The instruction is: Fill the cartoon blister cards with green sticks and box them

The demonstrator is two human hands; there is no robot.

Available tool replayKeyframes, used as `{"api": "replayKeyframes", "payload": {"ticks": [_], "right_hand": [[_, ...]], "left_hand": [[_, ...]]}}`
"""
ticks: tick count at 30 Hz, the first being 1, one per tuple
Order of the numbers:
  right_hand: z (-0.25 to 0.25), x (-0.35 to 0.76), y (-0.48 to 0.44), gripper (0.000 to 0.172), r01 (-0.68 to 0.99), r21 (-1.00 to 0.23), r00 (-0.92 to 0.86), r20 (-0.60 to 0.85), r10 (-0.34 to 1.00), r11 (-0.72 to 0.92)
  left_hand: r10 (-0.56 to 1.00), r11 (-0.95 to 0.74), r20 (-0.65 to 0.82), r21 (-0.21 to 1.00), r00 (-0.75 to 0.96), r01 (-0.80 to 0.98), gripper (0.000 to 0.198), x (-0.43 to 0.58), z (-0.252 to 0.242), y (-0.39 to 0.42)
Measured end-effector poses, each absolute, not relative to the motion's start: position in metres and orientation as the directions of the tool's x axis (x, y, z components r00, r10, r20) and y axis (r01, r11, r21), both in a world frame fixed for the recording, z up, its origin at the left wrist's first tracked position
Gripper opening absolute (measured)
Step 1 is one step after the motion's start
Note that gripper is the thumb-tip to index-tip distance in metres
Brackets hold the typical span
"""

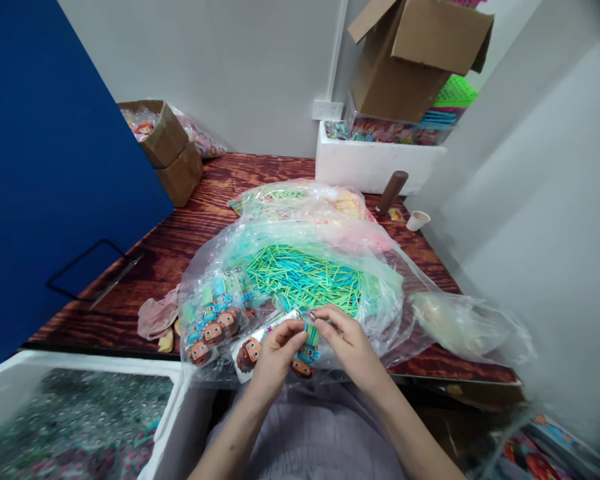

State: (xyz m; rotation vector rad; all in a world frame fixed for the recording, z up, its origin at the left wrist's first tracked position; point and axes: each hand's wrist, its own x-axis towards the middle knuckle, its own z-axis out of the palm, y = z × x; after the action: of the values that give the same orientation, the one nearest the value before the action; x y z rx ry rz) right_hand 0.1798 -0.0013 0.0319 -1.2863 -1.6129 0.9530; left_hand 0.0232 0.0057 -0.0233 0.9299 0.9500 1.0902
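My left hand (276, 353) and my right hand (347, 340) meet at the near edge of the table, fingers pinched together on a small clear packet (304, 345) with green sticks and a cartoon face toy inside. Just beyond them lies a big clear plastic bag (380, 267) full of loose green and blue sticks (305, 273). To the left of my hands sits a row of finished packets with brown cartoon faces (215, 330), and one more (249, 353) lies under my left hand.
Wooden table (190, 227) with cardboard boxes (167, 143) at back left, a white foam box (375, 167) and a tilted carton (410, 60) at back right. A brown cylinder (391, 192) and small white cup (417, 220) stand nearby. White foam bin (80, 367) at lower left.
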Motion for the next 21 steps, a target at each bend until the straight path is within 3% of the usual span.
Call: {"api": "replayKeyframes", "payload": {"ticks": [6, 11, 16, 21], "right_hand": [[0.031, 0.177, -0.006, 0.015, 0.385, -0.908, -0.042, 0.164, 0.985, 0.168], [0.029, 0.175, -0.004, 0.016, 0.402, -0.894, -0.133, 0.159, 0.978, 0.200], [0.032, 0.177, -0.004, 0.018, 0.204, -0.975, -0.184, 0.052, 0.981, 0.090], [0.017, 0.198, -0.004, 0.030, -0.088, -0.992, 0.062, -0.099, 0.993, -0.094]], "left_hand": [[0.967, 0.231, -0.187, 0.929, 0.172, -0.288, 0.023, 0.021, -0.021, 0.007], [0.972, 0.208, -0.162, 0.931, 0.171, -0.300, 0.022, 0.022, -0.018, 0.004], [0.939, 0.285, -0.222, 0.929, 0.262, -0.236, 0.027, 0.009, -0.019, 0.006], [0.966, 0.249, -0.257, 0.948, -0.018, -0.200, 0.036, -0.043, -0.009, 0.046]]}}
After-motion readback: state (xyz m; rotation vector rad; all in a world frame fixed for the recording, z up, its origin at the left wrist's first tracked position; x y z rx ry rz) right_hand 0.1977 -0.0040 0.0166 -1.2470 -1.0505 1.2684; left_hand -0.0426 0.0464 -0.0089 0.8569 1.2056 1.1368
